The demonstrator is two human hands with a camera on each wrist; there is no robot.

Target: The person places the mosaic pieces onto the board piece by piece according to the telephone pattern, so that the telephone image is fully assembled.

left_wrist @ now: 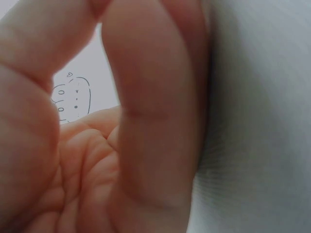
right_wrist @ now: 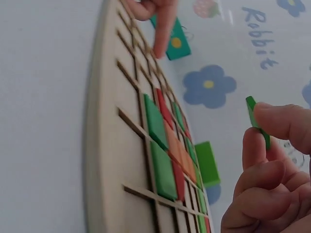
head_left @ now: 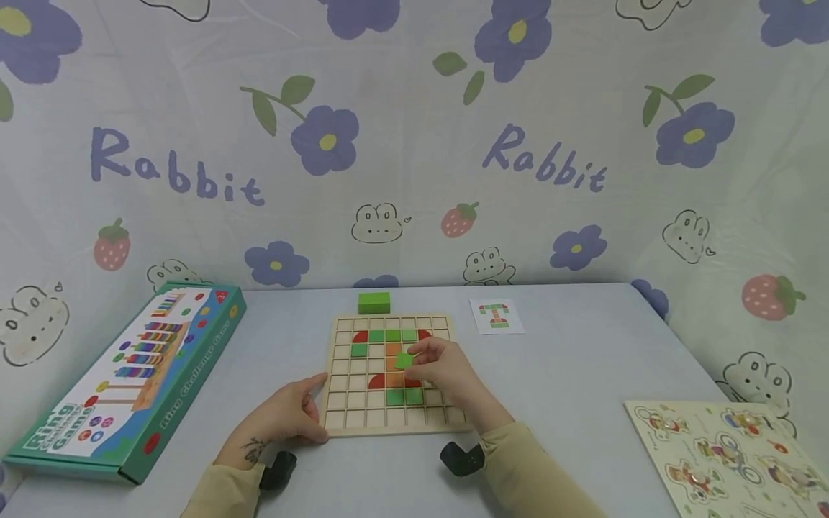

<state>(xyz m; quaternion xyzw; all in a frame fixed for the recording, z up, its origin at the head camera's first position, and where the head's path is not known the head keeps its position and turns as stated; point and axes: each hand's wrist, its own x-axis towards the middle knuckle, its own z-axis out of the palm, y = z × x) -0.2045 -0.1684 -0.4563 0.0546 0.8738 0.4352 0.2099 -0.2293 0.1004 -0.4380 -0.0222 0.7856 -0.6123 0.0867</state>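
My right hand (head_left: 447, 367) pinches a green square tile (head_left: 404, 361) between thumb and fingers, just above the wooden grid board (head_left: 343, 419). In the right wrist view the tile (right_wrist: 251, 111) is seen nearly edge-on, apart from the board. My left hand (head_left: 285, 414) touches the board's left edge with index finger and thumb, the thumb near the front corner. On the board lie several green square tiles (head_left: 392, 335), orange tiles (head_left: 393, 350) in the middle column, and red curved-edge tiles (head_left: 377, 382). My right hand partly hides the tiles at right.
Behind the board stands a green block (head_left: 374, 303). A white card (head_left: 496, 316) with a coloured tile pattern lies at the back right. To the left is a boxed ring game (head_left: 129, 367); at the front right lies a picture puzzle board (head_left: 725, 453). A printed curtain (head_left: 414, 144) hangs behind.
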